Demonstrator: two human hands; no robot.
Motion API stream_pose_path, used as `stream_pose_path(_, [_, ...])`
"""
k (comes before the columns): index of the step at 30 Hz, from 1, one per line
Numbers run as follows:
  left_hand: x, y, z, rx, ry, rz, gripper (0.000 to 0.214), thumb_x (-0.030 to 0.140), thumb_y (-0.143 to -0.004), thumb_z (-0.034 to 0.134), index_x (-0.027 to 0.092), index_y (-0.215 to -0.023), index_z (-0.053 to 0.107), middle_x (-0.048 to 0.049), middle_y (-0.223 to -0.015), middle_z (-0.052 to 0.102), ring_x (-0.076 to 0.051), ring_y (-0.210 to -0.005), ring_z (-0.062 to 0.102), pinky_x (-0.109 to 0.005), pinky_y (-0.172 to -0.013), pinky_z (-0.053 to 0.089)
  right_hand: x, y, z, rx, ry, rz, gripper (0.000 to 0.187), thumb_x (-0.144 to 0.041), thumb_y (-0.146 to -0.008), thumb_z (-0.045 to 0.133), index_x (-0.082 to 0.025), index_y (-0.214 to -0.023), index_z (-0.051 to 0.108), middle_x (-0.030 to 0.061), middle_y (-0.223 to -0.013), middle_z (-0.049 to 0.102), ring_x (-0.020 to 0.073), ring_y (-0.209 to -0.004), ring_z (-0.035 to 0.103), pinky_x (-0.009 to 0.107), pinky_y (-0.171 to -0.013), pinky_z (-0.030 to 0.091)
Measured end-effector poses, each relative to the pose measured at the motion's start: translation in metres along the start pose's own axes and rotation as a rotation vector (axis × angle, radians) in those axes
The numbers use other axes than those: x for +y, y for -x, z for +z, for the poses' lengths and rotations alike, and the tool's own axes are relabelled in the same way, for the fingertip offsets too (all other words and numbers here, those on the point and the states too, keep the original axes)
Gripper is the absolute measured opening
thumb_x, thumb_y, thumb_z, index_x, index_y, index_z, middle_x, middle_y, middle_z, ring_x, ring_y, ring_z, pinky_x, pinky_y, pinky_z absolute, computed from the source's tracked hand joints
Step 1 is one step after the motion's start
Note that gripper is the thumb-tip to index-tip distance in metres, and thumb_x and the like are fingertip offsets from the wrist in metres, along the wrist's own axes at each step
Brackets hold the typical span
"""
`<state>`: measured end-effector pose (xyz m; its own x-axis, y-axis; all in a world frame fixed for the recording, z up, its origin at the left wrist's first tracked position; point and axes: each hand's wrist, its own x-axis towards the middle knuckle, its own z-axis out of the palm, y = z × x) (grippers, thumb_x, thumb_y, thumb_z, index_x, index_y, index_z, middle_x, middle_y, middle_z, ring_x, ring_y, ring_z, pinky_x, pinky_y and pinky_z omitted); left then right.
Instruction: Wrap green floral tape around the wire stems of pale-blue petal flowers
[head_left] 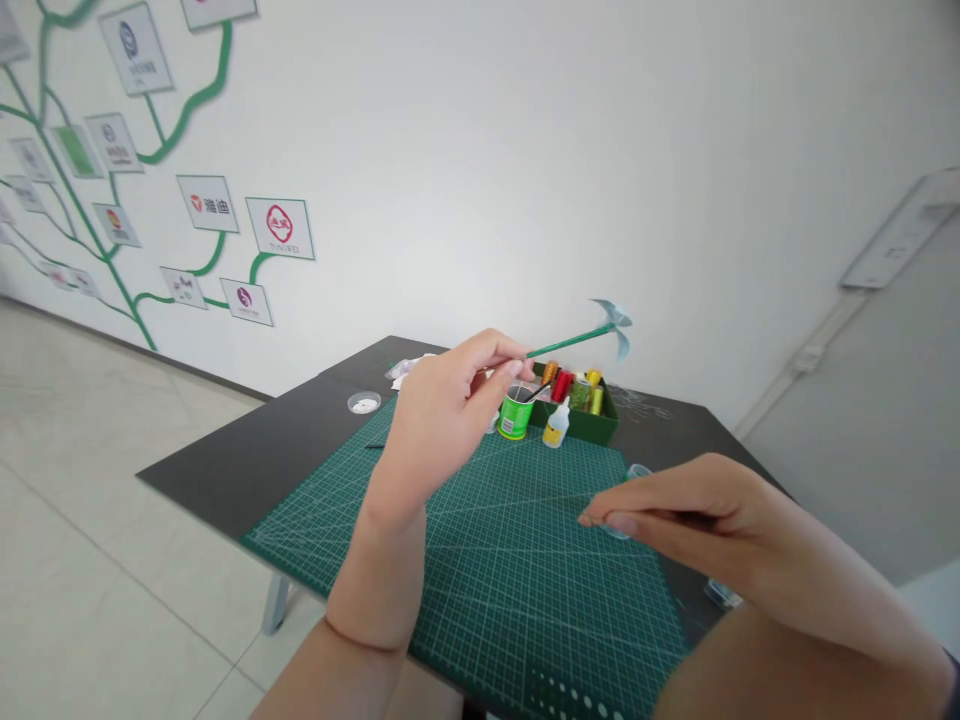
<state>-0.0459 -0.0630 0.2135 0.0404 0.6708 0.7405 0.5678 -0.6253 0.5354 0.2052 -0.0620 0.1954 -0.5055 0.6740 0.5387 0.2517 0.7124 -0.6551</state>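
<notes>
My left hand point(457, 400) is closed in a pinch around the stem of an artificial flower point(574, 341). The stem is green-wrapped and slants up to the right, with a few pale blue petals at its far end. My right hand point(675, 510) is apart from the flower, lower and to the right, over the cutting mat. Its thumb and fingers are pressed together; what they hold, if anything, I cannot make out. Just behind those fingertips a small clear container point(639, 471) shows in part.
A green cutting mat point(517, 560) covers much of the black table point(277, 455). Toward the back stand a green can point(514, 415) with tools, a glue bottle point(556, 425) and a green box point(600, 430) of thread spools. A shallow dish point(364, 403) lies at left.
</notes>
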Motion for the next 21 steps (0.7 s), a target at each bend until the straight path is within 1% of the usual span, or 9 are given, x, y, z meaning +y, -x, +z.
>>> stream_pose_path(3, [-0.004, -0.004, 0.003, -0.126, -0.040, -0.021, 0.018, 0.025, -0.098, 0.057, 0.023, -0.099, 0.075, 0.0015, -0.092, 0.080, -0.012, -0.072, 0.066, -0.024, -0.062, 0.043, -0.006, 0.003, -0.009, -0.274, 0.058, -0.065, 0.021, -0.036, -0.096, 0.069, -0.024, -0.096, 0.087, 0.0039, -0.072, 0.079, 0.0126, -0.053, 0.064, 0.022, -0.048, 0.049])
stream_pose_path(4, [-0.005, -0.005, 0.004, -0.159, -0.050, -0.027, 0.019, 0.026, -0.098, 0.057, 0.023, -0.098, 0.075, 0.0017, -0.093, 0.080, -0.012, -0.072, 0.066, -0.024, -0.063, 0.043, -0.008, 0.003, -0.011, -0.305, 0.064, -0.081, 0.024, -0.036, -0.099, 0.066, -0.024, -0.099, 0.087, 0.0046, -0.074, 0.079, 0.0123, -0.054, 0.064, 0.021, -0.048, 0.048])
stream_pose_path(6, [-0.006, -0.007, 0.006, -0.209, -0.066, -0.032, 0.019, 0.026, -0.097, 0.057, 0.024, -0.096, 0.076, 0.0022, -0.094, 0.080, -0.013, -0.072, 0.066, -0.025, -0.064, 0.043, -0.012, 0.003, -0.015, -0.329, 0.060, -0.111, 0.026, -0.033, -0.101, 0.062, -0.024, -0.102, 0.086, 0.0044, -0.076, 0.080, 0.0110, -0.052, 0.062, 0.021, -0.046, 0.046])
stream_pose_path(9, [-0.005, -0.008, 0.009, -0.266, -0.055, -0.057, 0.016, 0.026, -0.096, 0.058, 0.023, -0.094, 0.074, 0.0020, -0.092, 0.080, -0.014, -0.072, 0.066, -0.026, -0.064, 0.043, -0.015, 0.004, -0.017, -0.331, 0.043, -0.159, 0.023, -0.026, -0.101, 0.062, -0.024, -0.105, 0.085, 0.0015, -0.069, 0.078, 0.0090, -0.045, 0.056, 0.021, -0.041, 0.039])
stream_pose_path(11, [-0.003, -0.007, 0.010, -0.306, -0.040, -0.097, 0.013, 0.024, -0.095, 0.059, 0.023, -0.097, 0.072, 0.0017, -0.091, 0.079, -0.014, -0.071, 0.066, -0.026, -0.064, 0.044, -0.016, 0.004, -0.016, -0.308, 0.027, -0.204, 0.021, -0.022, -0.099, 0.064, -0.025, -0.106, 0.084, -0.0001, -0.064, 0.076, 0.0088, -0.044, 0.055, 0.022, -0.040, 0.038])
stream_pose_path(13, [-0.002, -0.006, 0.010, -0.342, -0.055, -0.122, 0.012, 0.024, -0.094, 0.060, 0.023, -0.100, 0.070, 0.0019, -0.091, 0.079, -0.015, -0.071, 0.067, -0.026, -0.064, 0.044, -0.017, 0.004, -0.014, -0.276, -0.001, -0.250, 0.023, -0.020, -0.097, 0.066, -0.027, -0.110, 0.083, -0.0009, -0.063, 0.075, 0.0090, -0.044, 0.056, 0.022, -0.041, 0.039])
stream_pose_path(16, [-0.002, -0.004, 0.012, -0.381, -0.118, -0.088, 0.009, 0.025, -0.095, 0.060, 0.023, -0.096, 0.068, 0.0030, -0.094, 0.079, -0.016, -0.077, 0.069, -0.027, -0.067, 0.044, -0.019, 0.002, -0.010, -0.207, -0.049, -0.290, 0.024, -0.021, -0.097, 0.068, -0.032, -0.114, 0.083, -0.0008, -0.068, 0.078, 0.0088, -0.045, 0.059, 0.021, -0.042, 0.042])
stream_pose_path(18, [-0.002, -0.003, 0.014, -0.417, -0.155, -0.034, 0.009, 0.026, -0.095, 0.061, 0.023, -0.091, 0.067, 0.0040, -0.092, 0.078, -0.017, -0.081, 0.069, -0.027, -0.068, 0.042, -0.018, 0.002, -0.007, -0.109, -0.064, -0.298, 0.022, -0.024, -0.096, 0.071, -0.034, -0.111, 0.083, 0.0003, -0.073, 0.080, 0.0096, -0.046, 0.061, 0.022, -0.042, 0.044])
stream_pose_path(21, [-0.002, -0.002, 0.020, -0.491, -0.179, 0.039, 0.011, 0.023, -0.094, 0.063, 0.023, -0.083, 0.065, 0.0061, -0.084, 0.076, -0.015, -0.075, 0.065, -0.027, -0.064, 0.036, -0.015, 0.003, -0.006, 0.094, -0.075, -0.290, 0.020, -0.025, -0.092, 0.075, -0.037, -0.105, 0.085, 0.0020, -0.080, 0.082, 0.0126, -0.050, 0.066, 0.024, -0.042, 0.046])
